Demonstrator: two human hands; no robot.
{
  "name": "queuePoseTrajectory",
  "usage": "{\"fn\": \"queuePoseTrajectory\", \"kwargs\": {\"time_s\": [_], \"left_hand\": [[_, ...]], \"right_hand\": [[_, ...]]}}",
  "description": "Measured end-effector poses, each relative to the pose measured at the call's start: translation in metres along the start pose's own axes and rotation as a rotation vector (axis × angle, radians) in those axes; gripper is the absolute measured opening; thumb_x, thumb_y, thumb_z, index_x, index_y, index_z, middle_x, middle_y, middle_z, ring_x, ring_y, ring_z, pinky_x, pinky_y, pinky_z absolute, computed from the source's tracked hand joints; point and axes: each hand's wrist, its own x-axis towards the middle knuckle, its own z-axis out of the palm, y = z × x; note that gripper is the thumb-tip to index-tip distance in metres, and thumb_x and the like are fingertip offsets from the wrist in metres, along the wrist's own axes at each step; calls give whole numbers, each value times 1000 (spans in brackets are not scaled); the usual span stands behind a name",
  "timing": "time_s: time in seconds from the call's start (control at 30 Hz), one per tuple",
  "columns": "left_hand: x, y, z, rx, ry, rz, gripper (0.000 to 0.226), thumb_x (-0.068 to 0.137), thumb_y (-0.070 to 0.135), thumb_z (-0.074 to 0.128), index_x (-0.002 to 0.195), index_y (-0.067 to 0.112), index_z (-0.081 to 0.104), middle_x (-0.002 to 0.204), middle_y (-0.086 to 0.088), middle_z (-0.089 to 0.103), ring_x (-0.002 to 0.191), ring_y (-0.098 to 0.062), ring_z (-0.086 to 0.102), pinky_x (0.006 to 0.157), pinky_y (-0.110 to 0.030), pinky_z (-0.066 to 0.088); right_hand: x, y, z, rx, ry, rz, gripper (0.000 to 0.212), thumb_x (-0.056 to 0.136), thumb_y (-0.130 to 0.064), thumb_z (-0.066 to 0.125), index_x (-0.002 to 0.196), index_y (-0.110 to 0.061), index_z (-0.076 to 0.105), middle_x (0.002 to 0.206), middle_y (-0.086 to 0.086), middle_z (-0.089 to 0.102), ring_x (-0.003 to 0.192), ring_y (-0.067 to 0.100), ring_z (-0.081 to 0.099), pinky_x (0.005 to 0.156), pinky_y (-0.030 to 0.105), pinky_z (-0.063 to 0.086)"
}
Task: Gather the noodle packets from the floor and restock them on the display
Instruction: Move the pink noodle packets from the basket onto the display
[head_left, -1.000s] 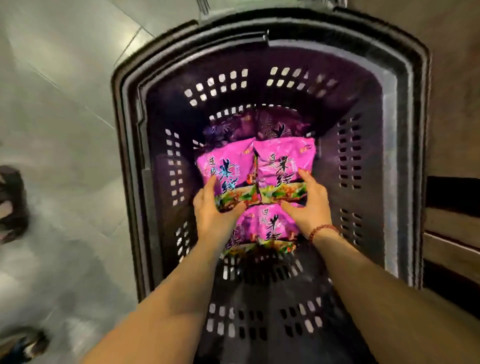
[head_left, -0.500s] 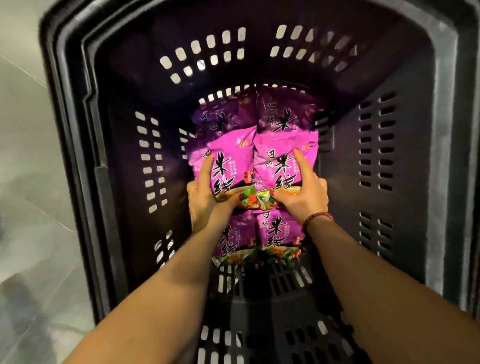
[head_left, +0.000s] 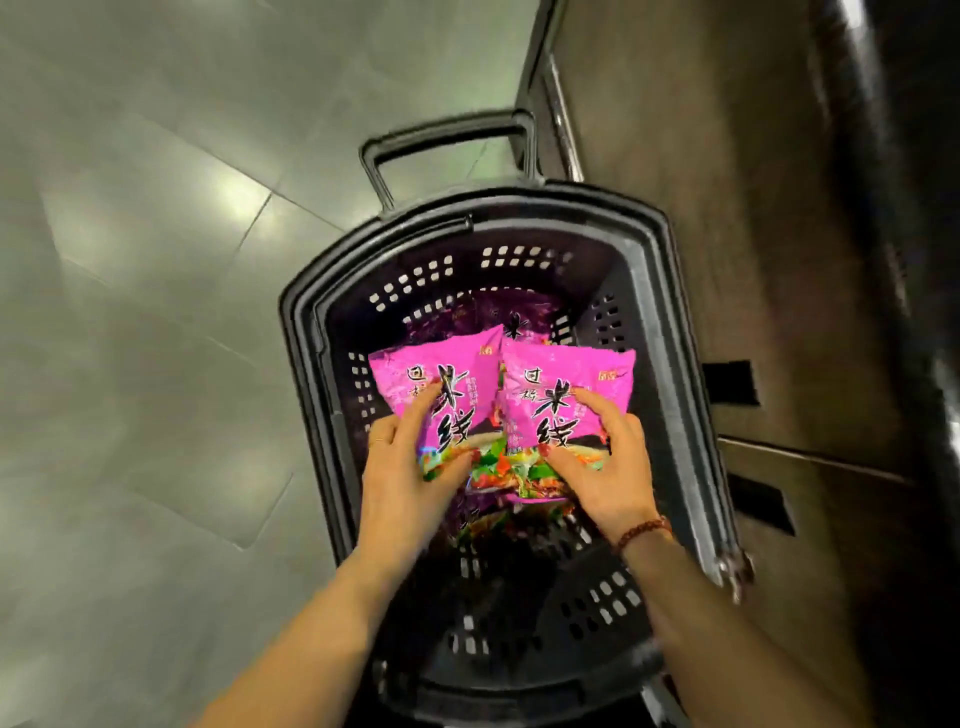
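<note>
Two pink noodle packets are held side by side above a black plastic basket (head_left: 306, 332). My left hand (head_left: 402, 478) grips the lower edge of the left packet (head_left: 441, 374). My right hand (head_left: 605, 467) grips the lower part of the right packet (head_left: 571, 384). Both packets are raised to about the level of the basket's rim. More packets (head_left: 511, 317) lie in shadow on the basket's bottom, partly hidden under the lifted ones.
The basket stands on a grey tiled floor (head_left: 156, 260), its pull handle (head_left: 447, 140) at the far end. A dark wooden display unit (head_left: 753, 260) rises close along the basket's right side.
Both hands have lifted the two top packets up from the pile inside the basket. The view has pulled back and up, so the whole basket and floor show.
</note>
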Motion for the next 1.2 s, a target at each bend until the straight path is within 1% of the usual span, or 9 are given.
{"fn": "queuePoseTrajectory", "kwargs": {"time_s": [0.17, 0.3, 0.4, 0.47, 0.6, 0.73, 0.87, 0.97, 1.2], "left_hand": [[-46, 73, -90, -72, 25, 105, 68, 77, 14, 80, 133, 37, 49, 114, -7, 53, 105, 22, 38, 87, 3, 26], [-90, 138, -149, -118, 22, 206, 70, 76, 8, 80, 132, 40, 50, 119, -9, 51, 106, 20, 40, 84, 4, 27], [-117, 182, -186, -132, 19, 289, 66, 73, 35, 78, 128, 56, 49, 127, -4, 51, 117, 11, 41, 91, -2, 29], [-128, 206, -203, -138, 7, 348, 65, 65, 53, 67, 125, 63, 45, 134, -2, 50, 129, -8, 41, 102, -19, 34], [-151, 255, -223, -173, 14, 494, 56, 65, 54, 63, 115, 71, 47, 131, -3, 53, 119, 3, 46, 97, -8, 36], [-168, 299, -216, -201, -39, 583, 58, 69, 46, 68, 118, 70, 47, 128, 16, 57, 120, -4, 52, 103, -31, 41], [-188, 343, -185, -194, -115, 710, 66, 73, 29, 69, 117, 72, 46, 120, 41, 52, 115, 16, 47, 100, -8, 34], [-203, 368, -157, -204, -182, 769, 67, 76, 24, 73, 118, 69, 47, 121, 34, 54, 115, 16, 47, 98, -5, 32], [-227, 409, -96, -246, -390, 743, 66, 82, 12, 74, 120, 62, 53, 127, 26, 55, 126, 0, 47, 107, -40, 41]], "right_hand": [[-85, -91, -44, 129, 122, -89, 74, 71, -8, 82, 119, -54, 51, 135, -1, 47, 126, 3, 44, 93, 0, 32], [-156, -169, -80, 189, 217, -186, 71, 70, 6, 80, 125, -31, 55, 130, 9, 51, 102, -21, 50, 83, -4, 34], [-210, -216, -107, 300, 253, -230, 65, 72, 15, 74, 130, -8, 53, 130, 16, 47, 77, -27, 54, 67, -6, 36], [-237, -233, -121, 326, 305, -265, 67, 72, 12, 75, 131, -11, 53, 131, 15, 49, 75, -25, 56, 67, -4, 39], [-280, -258, -155, 365, 402, -321, 67, 73, 9, 76, 131, -17, 53, 132, 4, 51, 74, -19, 60, 70, 3, 45], [-316, -261, -193, 370, 501, -354, 68, 74, 2, 78, 130, -28, 53, 131, -9, 50, 75, -20, 60, 73, 2, 43], [-346, -245, -229, 377, 592, -323, 70, 73, -2, 80, 130, -31, 50, 129, -16, 51, 86, -27, 53, 79, -2, 36], [-368, -228, -254, 423, 684, -303, 69, 75, 1, 77, 132, -26, 49, 132, -18, 48, 90, -32, 48, 80, -6, 32], [-401, -166, -300, 340, 1106, -88, 73, 69, -23, 85, 127, -48, 48, 123, -36, 44, 106, -25, 42, 90, 5, 33]]}}
